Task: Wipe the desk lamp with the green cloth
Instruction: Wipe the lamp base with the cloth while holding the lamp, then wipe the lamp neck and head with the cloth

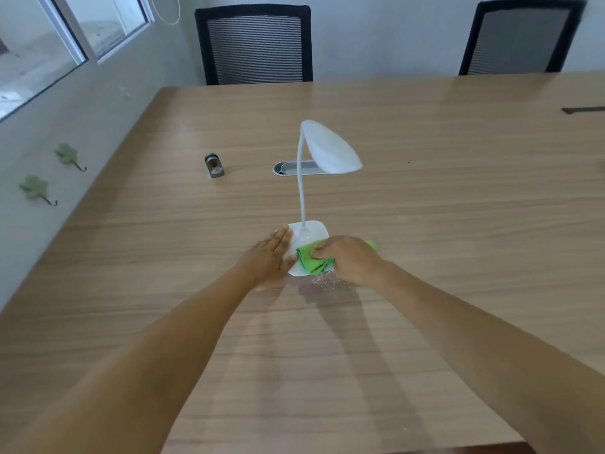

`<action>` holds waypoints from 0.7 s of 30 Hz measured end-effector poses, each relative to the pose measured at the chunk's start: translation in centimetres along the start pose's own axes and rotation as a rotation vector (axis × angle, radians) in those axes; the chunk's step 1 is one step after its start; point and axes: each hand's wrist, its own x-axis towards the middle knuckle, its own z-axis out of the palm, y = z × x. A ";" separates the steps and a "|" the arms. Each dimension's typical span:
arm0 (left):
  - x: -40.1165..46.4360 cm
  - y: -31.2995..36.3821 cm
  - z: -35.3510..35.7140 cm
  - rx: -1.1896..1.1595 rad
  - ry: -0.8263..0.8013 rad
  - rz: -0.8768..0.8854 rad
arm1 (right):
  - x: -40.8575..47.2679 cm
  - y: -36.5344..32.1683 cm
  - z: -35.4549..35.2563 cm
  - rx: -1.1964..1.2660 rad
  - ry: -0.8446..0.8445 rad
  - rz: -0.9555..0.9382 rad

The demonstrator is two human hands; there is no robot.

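Note:
A white desk lamp (330,149) stands on the wooden table (458,208), its thin bent neck rising from a square white base (309,232). My right hand (348,258) presses a folded green cloth (314,260) onto the near right part of that base. My left hand (270,257) lies flat with fingers together against the base's left edge, steadying it. The cloth is partly hidden under my right fingers, and a green corner of it pokes out behind my right hand.
A small grey metal fitting (214,165) and an oval cable port (294,167) sit behind the lamp. Fine specks (327,281) lie on the table just before the base. Two black mesh chairs (255,44) stand at the far edge. A dark strip (582,109) lies far right.

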 end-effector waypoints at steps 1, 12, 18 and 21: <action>0.0 0.1 0.0 -0.004 -0.012 -0.008 | -0.7 0.2 0.0 -0.031 -0.026 -0.014; -1.8 2.9 -8.7 -0.556 0.136 -0.235 | -6.8 1.2 -5.4 0.052 0.077 0.198; -4.5 5.2 -18.9 -1.132 0.211 -0.112 | -8.1 0.2 -11.3 0.149 0.281 0.269; -4.9 6.2 -21.0 -1.125 0.158 -0.091 | -8.4 -0.3 -13.6 0.202 0.366 0.247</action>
